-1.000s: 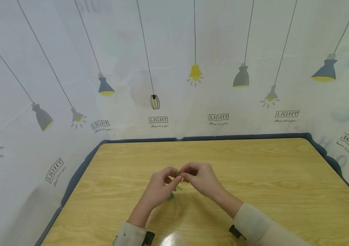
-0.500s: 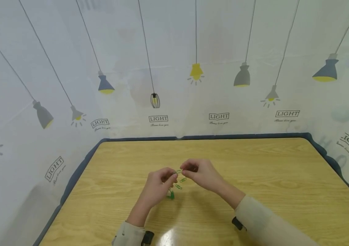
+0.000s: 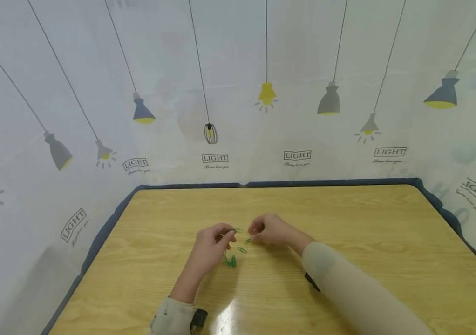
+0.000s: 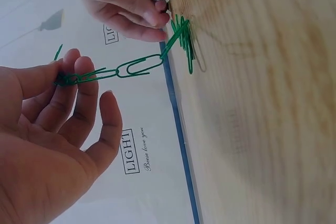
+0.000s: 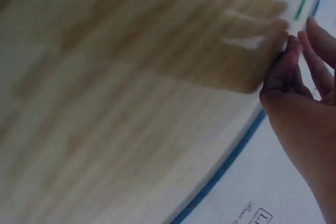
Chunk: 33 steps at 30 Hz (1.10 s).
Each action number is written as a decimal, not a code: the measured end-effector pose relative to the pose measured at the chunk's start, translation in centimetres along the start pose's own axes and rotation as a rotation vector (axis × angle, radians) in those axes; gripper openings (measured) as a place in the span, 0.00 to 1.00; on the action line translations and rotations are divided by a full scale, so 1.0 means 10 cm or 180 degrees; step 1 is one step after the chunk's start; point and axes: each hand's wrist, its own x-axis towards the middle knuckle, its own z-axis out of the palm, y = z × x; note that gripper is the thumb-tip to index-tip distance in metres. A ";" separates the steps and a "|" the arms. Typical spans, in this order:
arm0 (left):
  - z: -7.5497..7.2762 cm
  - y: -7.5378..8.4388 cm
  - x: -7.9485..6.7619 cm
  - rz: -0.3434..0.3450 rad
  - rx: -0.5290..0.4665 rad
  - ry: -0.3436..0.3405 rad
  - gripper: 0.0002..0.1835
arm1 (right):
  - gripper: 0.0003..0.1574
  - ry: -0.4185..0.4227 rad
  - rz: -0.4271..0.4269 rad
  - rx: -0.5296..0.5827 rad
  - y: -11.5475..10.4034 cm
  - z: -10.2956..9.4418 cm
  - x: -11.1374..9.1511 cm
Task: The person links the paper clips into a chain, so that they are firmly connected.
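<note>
My left hand (image 3: pixel 210 246) pinches a chain of green paper clips (image 4: pixel 139 66) between thumb and fingers. The chain hangs down, and its lower end lies bunched on the table, as the heap of linked clips (image 3: pixel 231 262) shows in the head view. One paper clip (image 3: pixel 239 231) sticks out past the left fingertips. Just right of the chain lie two single green clips, a nearer clip (image 3: pixel 242 250) and a farther clip (image 3: pixel 247 241). My right hand (image 3: pixel 273 230) hovers beside the farther clip, fingers loosely bent, with nothing visible between them. The right wrist view is blurred.
A wood-grain table (image 3: pixel 347 242) with a dark blue border (image 3: pixel 305 183) spreads under both hands. Behind it hangs a pale sheet (image 3: pixel 238 60) printed with lamps and the word LIGHT. Black straps (image 3: pixel 199 318) sit at the cuffs.
Both hands were together at one small clip a second ago. They have since parted; the left hand moved slightly left with the chain, and the right came away without a visible clip.
</note>
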 end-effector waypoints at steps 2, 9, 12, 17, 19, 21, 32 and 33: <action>0.00 0.00 0.00 -0.0012 0.0014 0.0007 0.08 | 0.07 -0.0046 0.0064 0.0019 0.03 0.03 0.02; 0.00 0.03 0.00 -0.0066 0.0057 0.0043 0.07 | 0.05 -0.0114 0.0064 0.0106 0.01 0.07 0.04; 0.01 0.04 0.00 -0.0046 0.0037 0.0037 0.07 | 0.03 -0.0113 0.0129 0.0128 0.00 0.08 0.04; 0.04 0.03 -0.01 0.0004 -0.0013 0.0013 0.07 | 0.02 -0.0111 0.0231 0.0149 -0.01 0.09 0.03; 0.04 0.03 -0.01 0.0013 -0.0015 0.0007 0.07 | 0.02 -0.0122 0.0226 0.0136 -0.02 0.09 0.03; 0.04 0.03 -0.01 0.0014 -0.0025 -0.0006 0.07 | 0.03 -0.0130 0.0208 0.0122 -0.02 0.10 0.03; 0.03 0.04 0.03 0.0013 -0.0066 -0.0057 0.09 | 0.04 0.0029 0.0355 0.0318 -0.07 0.07 0.00; 0.04 0.05 0.03 -0.0005 -0.0075 -0.0065 0.09 | 0.04 0.0110 0.0380 0.0428 -0.09 0.06 -0.01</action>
